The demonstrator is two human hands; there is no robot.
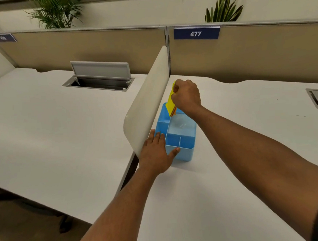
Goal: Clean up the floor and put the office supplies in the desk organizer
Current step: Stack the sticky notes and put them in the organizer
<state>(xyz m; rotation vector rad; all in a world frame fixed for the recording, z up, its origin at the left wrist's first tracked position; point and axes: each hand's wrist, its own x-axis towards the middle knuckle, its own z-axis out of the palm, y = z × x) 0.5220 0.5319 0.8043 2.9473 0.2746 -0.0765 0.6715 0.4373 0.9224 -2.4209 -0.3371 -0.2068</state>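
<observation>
Standing on the white desk hard against the curved white divider panel, the blue desk organizer occupied the centre of the view. Its compartments were open at the top; the large one at its middle held a clear item too faint to identify.

The left hand lay against the organizer's near left corner, at about 7 o'clock from the organizer's centre. Its fingers were straight along the left wall and the thumb rested on the near rim. The grip was flat and released, not clenched.

The right hand was positioned at 12 o'clock from the organizer, above its far end. Its fingers were curled, grasping a yellow stack of sticky notes with orange layers showing at the lower edge. The stack hung below and to the left of the knuckles, at roughly 8 o'clock from the hand, tilted. Its lower end reached the far compartment at the organizer's rim; whether it touched the bottom could not be told.

An open cable hatch sat in the neighbouring desk at 10 o'clock. A sign reading 477 was fixed on the partition at 12 o'clock.
</observation>
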